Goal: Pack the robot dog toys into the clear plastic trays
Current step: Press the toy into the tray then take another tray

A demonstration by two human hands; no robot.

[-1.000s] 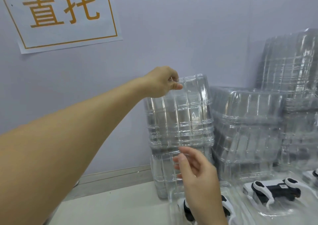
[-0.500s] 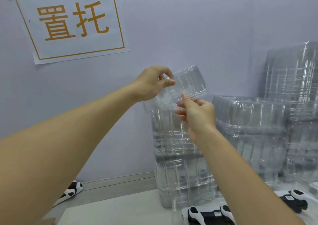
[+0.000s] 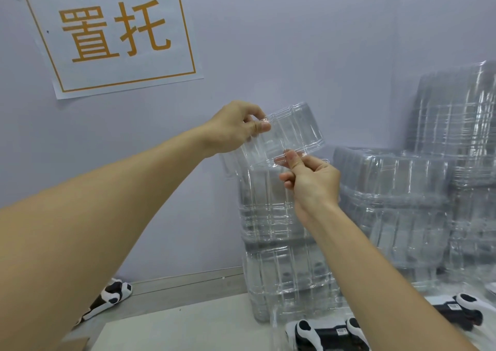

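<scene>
A clear plastic tray (image 3: 291,135) is held up, tilted, above a tall stack of clear trays (image 3: 279,243). My left hand (image 3: 236,127) pinches its upper left edge. My right hand (image 3: 311,181) pinches its lower rim between thumb and forefinger. Black-and-white robot dog toys lie low on the table: one (image 3: 330,334) at the bottom centre, seemingly inside a clear tray, and another (image 3: 461,310) at the right, partly hidden by my right arm.
More stacks of clear trays (image 3: 397,211) stand against the wall at the right, the tallest (image 3: 456,125) at the far right. A black-and-white toy (image 3: 112,294) lies beyond the table's left edge. A paper sign (image 3: 112,33) hangs on the wall.
The top tray has come off the stack and tilted. My right hand rose from low in front of the stack and took hold of the tray's lower rim.
</scene>
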